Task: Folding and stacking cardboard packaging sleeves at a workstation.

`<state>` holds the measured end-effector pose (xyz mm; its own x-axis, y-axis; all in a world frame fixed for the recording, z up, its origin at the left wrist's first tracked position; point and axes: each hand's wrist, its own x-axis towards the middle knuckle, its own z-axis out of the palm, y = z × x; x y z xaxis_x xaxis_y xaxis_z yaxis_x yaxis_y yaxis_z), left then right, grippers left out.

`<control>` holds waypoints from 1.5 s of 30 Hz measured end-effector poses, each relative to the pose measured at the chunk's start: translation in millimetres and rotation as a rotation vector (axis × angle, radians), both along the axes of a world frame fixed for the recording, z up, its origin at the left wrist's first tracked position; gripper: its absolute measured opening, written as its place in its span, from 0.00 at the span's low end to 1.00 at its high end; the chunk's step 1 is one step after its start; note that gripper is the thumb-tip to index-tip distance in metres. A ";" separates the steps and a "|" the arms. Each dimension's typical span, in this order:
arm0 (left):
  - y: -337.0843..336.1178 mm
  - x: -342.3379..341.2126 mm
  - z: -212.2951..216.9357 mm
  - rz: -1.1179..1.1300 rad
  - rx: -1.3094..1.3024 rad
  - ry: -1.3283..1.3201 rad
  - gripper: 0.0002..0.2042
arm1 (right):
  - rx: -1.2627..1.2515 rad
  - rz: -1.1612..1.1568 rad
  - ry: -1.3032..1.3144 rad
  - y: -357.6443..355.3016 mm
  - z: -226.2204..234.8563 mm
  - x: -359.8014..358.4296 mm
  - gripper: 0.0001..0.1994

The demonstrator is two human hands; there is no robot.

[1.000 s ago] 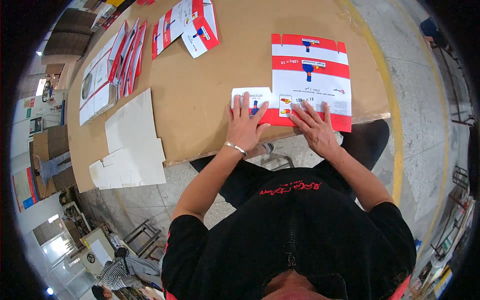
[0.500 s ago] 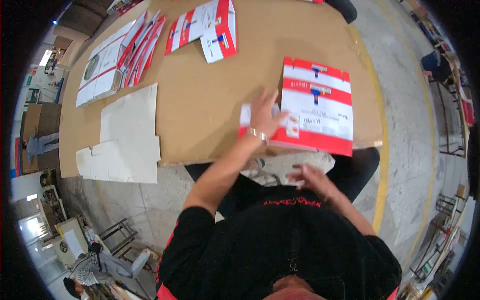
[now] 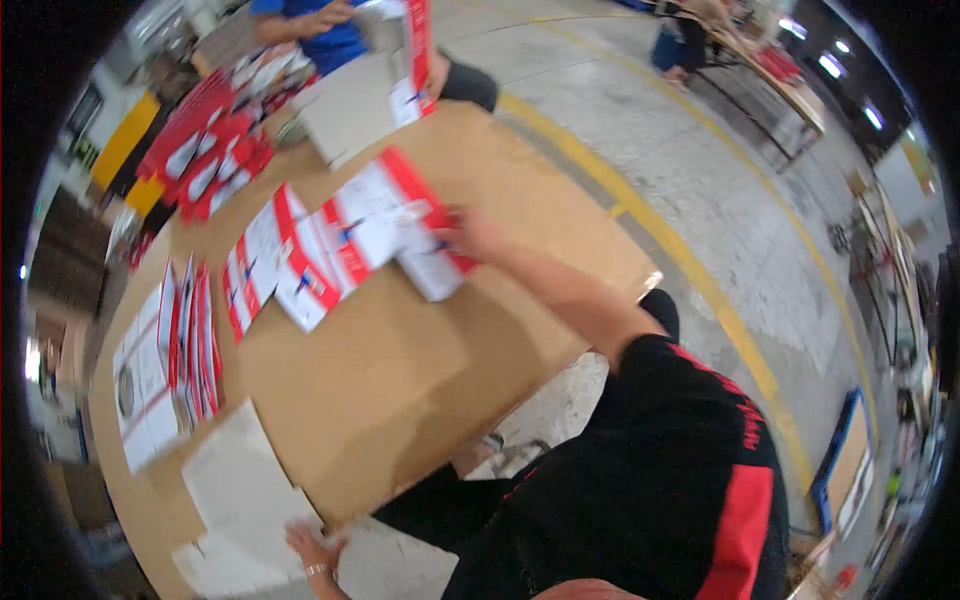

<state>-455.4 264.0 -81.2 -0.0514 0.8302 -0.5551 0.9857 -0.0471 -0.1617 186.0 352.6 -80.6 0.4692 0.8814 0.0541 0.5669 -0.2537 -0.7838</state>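
Note:
My right hand (image 3: 472, 236), blurred by motion, is stretched across the table and closed on the right edge of a red-and-white printed folded carton (image 3: 432, 262). That carton overlaps other red-and-white cartons (image 3: 300, 255) spread in a row to its left. Low in the view, my left hand (image 3: 315, 550) lies at the near edge of a plain off-white cardboard sheet (image 3: 240, 480), thumb and fingers apart. The sheet has notched edges and lies on the table's near left. Whether the left fingertips press on it is hard to make out.
Several folded cartons (image 3: 150, 375) lean together at the table's (image 3: 400, 370) left side. A co-worker in a blue shirt (image 3: 335, 45) handles a red-and-white piece (image 3: 417, 50) across the table. Beyond lies a heap of red-and-white pieces (image 3: 205, 160). Yellow lines (image 3: 690, 290) mark the floor.
The view has turned. My left hand has gone from the near carton to the off-white sheet. My right hand has risen from my lap to the far cartons; the carton's near-edge place is bare.

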 end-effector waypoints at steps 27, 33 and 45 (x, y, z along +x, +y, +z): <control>-59.0 224.7 15.9 -0.869 0.364 -0.609 0.38 | 0.289 0.762 -0.063 -256.1 44.3 -21.0 0.06; -35.1 285.3 -9.4 -0.811 0.226 -1.180 0.15 | 0.179 0.407 -0.190 -311.8 19.6 39.3 0.10; -76.0 374.3 -13.3 -0.779 0.104 -1.223 0.13 | 0.049 -0.142 -0.165 -322.0 11.1 19.1 0.34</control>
<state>-81.0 188.0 -94.6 0.8739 0.4647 0.1426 0.2378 -0.6646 0.7084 205.1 30.6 -69.5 0.5695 0.8017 0.1815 0.6500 -0.3041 -0.6964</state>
